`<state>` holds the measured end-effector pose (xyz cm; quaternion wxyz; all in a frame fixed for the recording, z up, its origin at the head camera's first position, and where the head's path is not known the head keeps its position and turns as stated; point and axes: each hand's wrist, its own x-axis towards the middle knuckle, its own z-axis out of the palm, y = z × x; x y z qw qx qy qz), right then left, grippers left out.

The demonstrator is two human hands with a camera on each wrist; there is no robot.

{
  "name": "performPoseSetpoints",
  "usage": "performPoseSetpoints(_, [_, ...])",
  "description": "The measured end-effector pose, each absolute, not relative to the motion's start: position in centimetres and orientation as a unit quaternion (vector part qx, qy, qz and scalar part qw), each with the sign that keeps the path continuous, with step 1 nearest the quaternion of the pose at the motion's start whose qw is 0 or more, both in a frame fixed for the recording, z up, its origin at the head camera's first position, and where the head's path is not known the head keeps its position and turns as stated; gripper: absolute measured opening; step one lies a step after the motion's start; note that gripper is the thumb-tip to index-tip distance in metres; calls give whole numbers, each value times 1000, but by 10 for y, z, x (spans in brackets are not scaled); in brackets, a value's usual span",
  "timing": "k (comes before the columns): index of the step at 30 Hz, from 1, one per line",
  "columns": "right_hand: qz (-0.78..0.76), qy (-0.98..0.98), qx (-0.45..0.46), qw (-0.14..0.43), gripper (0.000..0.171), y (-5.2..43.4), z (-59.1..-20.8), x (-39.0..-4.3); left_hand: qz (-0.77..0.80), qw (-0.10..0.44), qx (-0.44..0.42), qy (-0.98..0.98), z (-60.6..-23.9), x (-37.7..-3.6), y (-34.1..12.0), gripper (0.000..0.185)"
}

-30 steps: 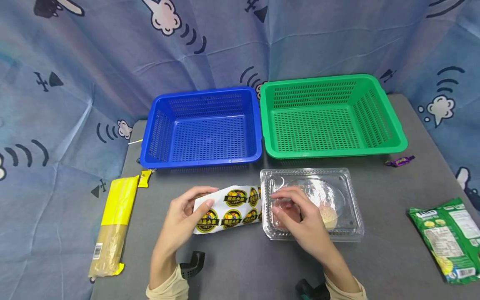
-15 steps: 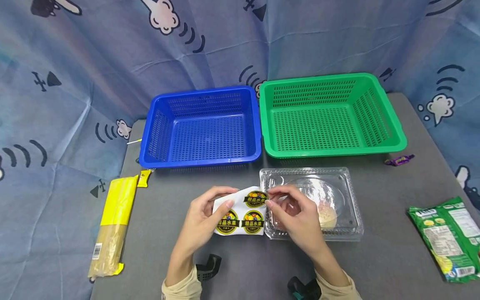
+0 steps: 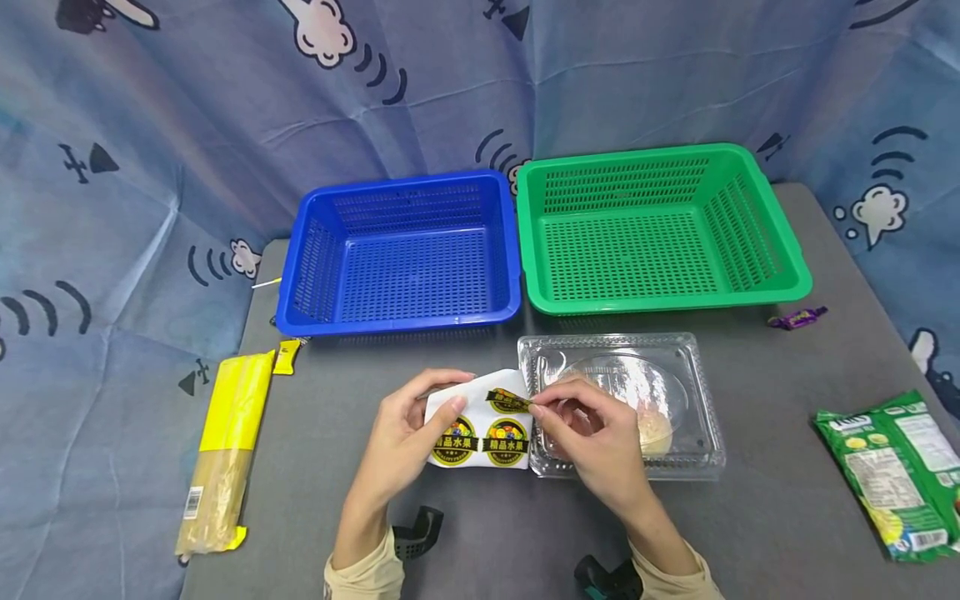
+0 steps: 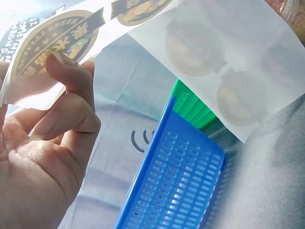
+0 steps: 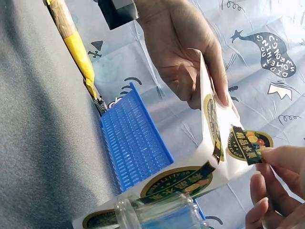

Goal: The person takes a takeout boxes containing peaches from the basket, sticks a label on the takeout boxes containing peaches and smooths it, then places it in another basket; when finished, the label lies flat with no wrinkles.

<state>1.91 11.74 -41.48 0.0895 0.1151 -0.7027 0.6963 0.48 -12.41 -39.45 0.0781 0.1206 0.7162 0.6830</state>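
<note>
A white sheet of round black-and-gold fruit stickers (image 3: 480,387) is pinched at its left edge by the left hand (image 3: 401,437). Thumb and forefinger of the right hand (image 3: 600,429) pinch the edge of a sticker (image 3: 508,401) near the sheet's upper right. In the right wrist view this sticker (image 5: 250,143) stands partly lifted off its backing. The sheet (image 4: 200,52) bends, its pale back showing in the left wrist view. Under the right hand lies a lidded clear plastic box (image 3: 701,417) holding a reddish thing and a pale round thing (image 3: 655,432), details blurred by the lid.
Behind the hands stand a blue basket (image 3: 397,321) and a green basket (image 3: 667,304). To the left lie a long yellow-ended packet (image 3: 228,450) and a small yellow wrapper (image 3: 287,357). A purple wrapped sweet (image 3: 797,318) and a green snack bag (image 3: 888,475) lie at right.
The left hand has moved right with the sticker sheet, up to the right hand. The right hand has taken hold of a sticker's edge, and that sticker is now bent up.
</note>
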Motion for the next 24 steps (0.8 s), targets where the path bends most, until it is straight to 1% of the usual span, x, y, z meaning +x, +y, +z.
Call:
performPoseSetpoints(7, [703, -696, 121, 85, 22, 121, -415, 21, 682, 74, 116, 719, -395, 5, -127, 27])
performPoseSetpoints(15, [685, -719, 87, 86, 19, 137, -417, 19, 673, 62, 94, 732, -399, 4, -142, 28])
performPoseSetpoints(24, [689, -718, 42, 90, 13, 169, -413, 11, 644, 44, 47, 762, -405, 2, -173, 28])
